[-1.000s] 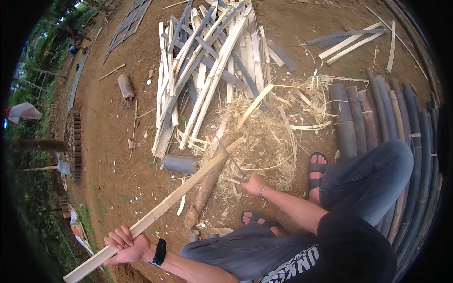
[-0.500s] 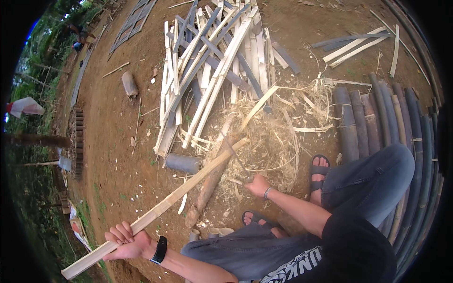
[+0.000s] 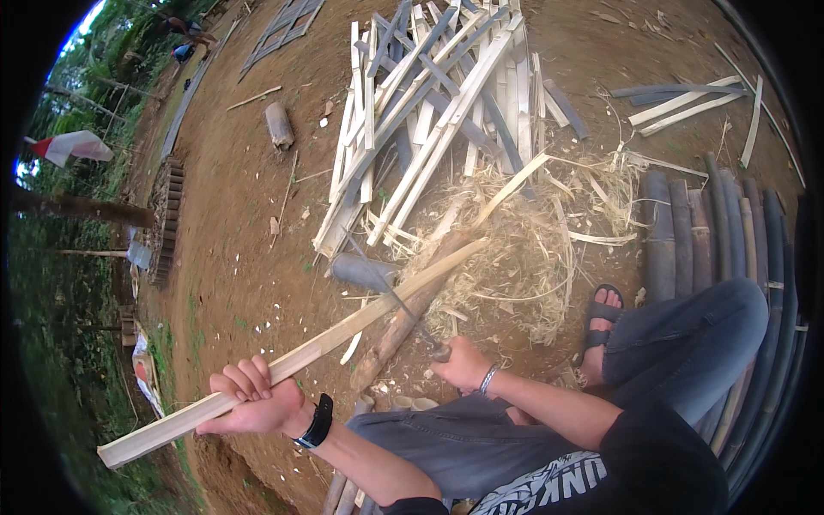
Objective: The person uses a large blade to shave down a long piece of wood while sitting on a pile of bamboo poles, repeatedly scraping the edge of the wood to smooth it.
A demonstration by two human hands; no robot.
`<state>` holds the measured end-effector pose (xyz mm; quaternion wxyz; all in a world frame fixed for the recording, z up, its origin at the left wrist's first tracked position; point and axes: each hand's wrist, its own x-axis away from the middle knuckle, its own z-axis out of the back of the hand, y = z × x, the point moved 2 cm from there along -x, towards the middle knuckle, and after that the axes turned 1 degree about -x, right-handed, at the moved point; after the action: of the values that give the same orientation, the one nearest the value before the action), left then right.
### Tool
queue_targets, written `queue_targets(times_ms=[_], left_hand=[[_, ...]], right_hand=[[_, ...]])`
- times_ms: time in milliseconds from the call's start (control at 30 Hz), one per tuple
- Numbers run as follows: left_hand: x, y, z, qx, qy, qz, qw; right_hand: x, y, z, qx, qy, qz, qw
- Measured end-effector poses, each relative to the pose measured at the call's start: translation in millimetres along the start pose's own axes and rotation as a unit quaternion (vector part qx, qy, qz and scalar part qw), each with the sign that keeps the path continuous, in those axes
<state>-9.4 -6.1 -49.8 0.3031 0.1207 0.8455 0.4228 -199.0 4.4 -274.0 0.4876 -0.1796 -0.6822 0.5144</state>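
Observation:
My left hand (image 3: 257, 399), at the lower left, is wrapped round a long pale bamboo strip (image 3: 339, 333). The strip slants up to the right, its far part over a peeled log (image 3: 382, 350) lying on the ground. In my right hand (image 3: 468, 365) is the handle of a knife with a long, thin dark blade (image 3: 375, 275). The blade crosses the strip about midway; whether it touches cannot be made out. Curly bamboo shavings (image 3: 536, 266) are heaped round the strip's far end.
Beyond the log lies a pile of split bamboo strips (image 3: 412, 112), with loose strips (image 3: 687, 107) farther right. Dark bamboo poles (image 3: 661, 232) line my right side. A short bamboo piece (image 3: 360, 269) lies beside the log. Another person (image 3: 184, 39) is far off at upper left.
My right hand has drawn the knife back toward me, its blade now crossing the strip closer to my left hand. The left grip stays on the strip. The whole view has shifted slightly.

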Motion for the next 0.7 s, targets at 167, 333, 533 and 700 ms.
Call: queue_targets(times_ms=[167, 333, 533, 700], left_hand=[[-1, -6, 2, 0.025, 0.032, 0.013, 0.999], [-1, -2, 7, 0.022, 0.025, 0.006, 0.999], [2, -1, -4, 0.013, 0.032, 0.002, 0.999], [3, -3, -1, -0.006, 0.032, -0.001, 0.999]], right_hand=[[-48, 84, 46, -0.006, 0.072, -0.105, 0.992], [2, -27, -2, 0.008, -0.052, 0.023, 0.998], [-25, 71, 28, 0.028, 0.058, -0.031, 0.997], [-20, 55, 11, -0.026, 0.063, 0.033, 0.997]])
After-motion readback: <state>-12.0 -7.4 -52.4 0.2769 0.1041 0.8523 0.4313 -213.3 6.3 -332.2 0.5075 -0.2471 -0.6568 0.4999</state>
